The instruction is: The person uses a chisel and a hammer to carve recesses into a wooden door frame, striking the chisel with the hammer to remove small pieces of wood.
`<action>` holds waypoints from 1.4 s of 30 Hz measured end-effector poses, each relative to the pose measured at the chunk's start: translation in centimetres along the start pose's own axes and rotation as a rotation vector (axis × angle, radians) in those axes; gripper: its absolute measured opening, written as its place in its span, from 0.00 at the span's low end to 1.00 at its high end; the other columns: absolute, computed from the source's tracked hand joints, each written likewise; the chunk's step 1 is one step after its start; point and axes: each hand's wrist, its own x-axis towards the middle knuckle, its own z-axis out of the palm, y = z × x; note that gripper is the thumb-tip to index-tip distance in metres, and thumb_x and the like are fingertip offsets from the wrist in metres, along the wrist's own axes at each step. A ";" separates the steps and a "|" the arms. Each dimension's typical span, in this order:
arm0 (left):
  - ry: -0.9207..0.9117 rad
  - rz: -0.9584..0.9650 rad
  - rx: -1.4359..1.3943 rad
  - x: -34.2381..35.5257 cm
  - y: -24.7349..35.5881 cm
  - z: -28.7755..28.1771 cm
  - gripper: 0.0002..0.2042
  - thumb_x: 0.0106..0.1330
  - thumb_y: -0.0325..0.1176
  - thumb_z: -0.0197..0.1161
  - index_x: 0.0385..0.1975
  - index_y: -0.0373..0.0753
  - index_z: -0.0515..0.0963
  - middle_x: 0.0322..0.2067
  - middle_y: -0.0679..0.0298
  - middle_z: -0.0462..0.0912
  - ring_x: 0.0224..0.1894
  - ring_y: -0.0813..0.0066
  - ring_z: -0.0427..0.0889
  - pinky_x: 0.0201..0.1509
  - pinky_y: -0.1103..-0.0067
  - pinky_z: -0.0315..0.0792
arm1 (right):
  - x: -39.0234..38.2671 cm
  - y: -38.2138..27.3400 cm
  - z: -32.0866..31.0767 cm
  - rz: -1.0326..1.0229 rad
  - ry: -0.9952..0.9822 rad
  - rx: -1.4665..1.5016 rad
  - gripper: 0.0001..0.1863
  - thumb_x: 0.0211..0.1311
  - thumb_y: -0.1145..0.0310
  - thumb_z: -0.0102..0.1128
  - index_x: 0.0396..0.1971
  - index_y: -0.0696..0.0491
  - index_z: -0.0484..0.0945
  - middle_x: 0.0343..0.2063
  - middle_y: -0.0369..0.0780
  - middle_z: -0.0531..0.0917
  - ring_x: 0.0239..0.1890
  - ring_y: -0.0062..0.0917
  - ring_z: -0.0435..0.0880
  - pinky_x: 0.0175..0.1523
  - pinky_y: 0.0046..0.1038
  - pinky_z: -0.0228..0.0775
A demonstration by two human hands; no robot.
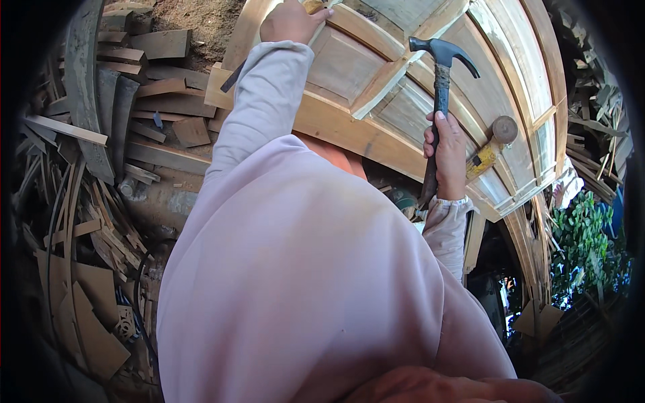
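Observation:
My right hand (pixel 445 154) grips a claw hammer (pixel 440 80) upright by its dark handle, its black head over a panelled wooden door (pixel 336 57). My left hand (pixel 292 20) is at the top of the view on the door, fingers curled at a small tan object that is too hidden to name. A yellow tool with a round wooden head (pixel 502 129) lies on the door just right of the hammer. A dark flat strip (pixel 230 80) shows beside my left forearm.
Piles of offcuts and planks (pixel 161 94) fill the left side, with thin strips and brown board pieces (pixel 91 316) lower down. More scrap wood (pixel 594 134) lies at the right, above green leaves (pixel 578 248). An orange surface (pixel 332 158) shows beneath the door.

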 end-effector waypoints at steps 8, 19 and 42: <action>0.273 -0.041 0.042 3.1 -6.0 1.7 0.19 0.56 0.51 0.61 0.31 0.39 0.82 0.31 0.48 0.82 0.36 0.49 0.81 0.40 0.62 0.73 | 2.5 2.7 4.2 -0.320 0.033 -0.307 0.15 0.67 0.57 0.51 0.36 0.56 0.73 0.15 0.35 0.72 0.14 0.18 0.69 0.21 0.23 0.60; 0.145 -0.019 -0.177 -3.5 -8.6 -1.4 0.27 0.53 0.60 0.65 0.31 0.37 0.80 0.25 0.53 0.82 0.29 0.57 0.83 0.33 0.70 0.75 | 2.4 4.4 4.7 -0.221 0.086 0.031 0.14 0.67 0.58 0.53 0.35 0.55 0.74 0.17 0.30 0.70 0.15 0.13 0.66 0.21 0.17 0.59; -0.438 1.335 0.365 -18.4 19.5 25.8 0.12 0.55 0.44 0.64 0.33 0.45 0.79 0.29 0.61 0.82 0.32 0.60 0.83 0.32 0.66 0.76 | -5.3 17.9 -14.4 -0.137 0.481 0.900 0.18 0.70 0.53 0.43 0.38 0.54 0.69 0.16 0.33 0.66 0.13 0.15 0.63 0.21 0.20 0.57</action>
